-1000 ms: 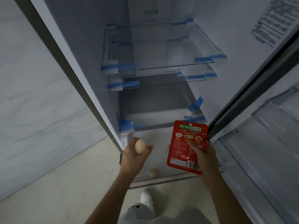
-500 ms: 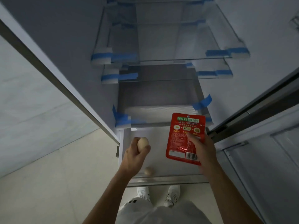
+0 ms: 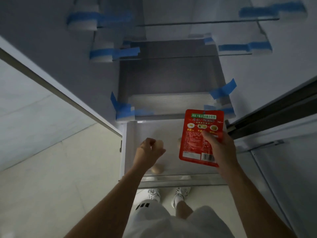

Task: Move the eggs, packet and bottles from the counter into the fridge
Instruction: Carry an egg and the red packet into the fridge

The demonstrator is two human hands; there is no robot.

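Observation:
My left hand (image 3: 148, 152) grips a pale brown egg (image 3: 158, 144) over the open clear drawer (image 3: 171, 180) at the bottom of the fridge. A second egg (image 3: 157, 168) lies in the drawer near its front left, just below my left wrist. Another egg (image 3: 179, 142) peeks out at the left edge of the red packet (image 3: 199, 134). My right hand (image 3: 217, 148) holds the packet upright by its lower right part, thumb on its printed face, above the drawer's right side. No bottles are in view.
Glass shelves (image 3: 205, 23) held with blue tape (image 3: 223, 90) and white foam blocks stack above the drawer. The fridge's left wall edge (image 3: 60, 93) runs diagonally; the open door (image 3: 283, 169) stands at right. My white shoes (image 3: 180, 194) stand on the floor below the drawer's front.
The view has tilted down and closer to the drawer. My left hand has lowered the egg into the drawer space; the packet stays upright in my right hand.

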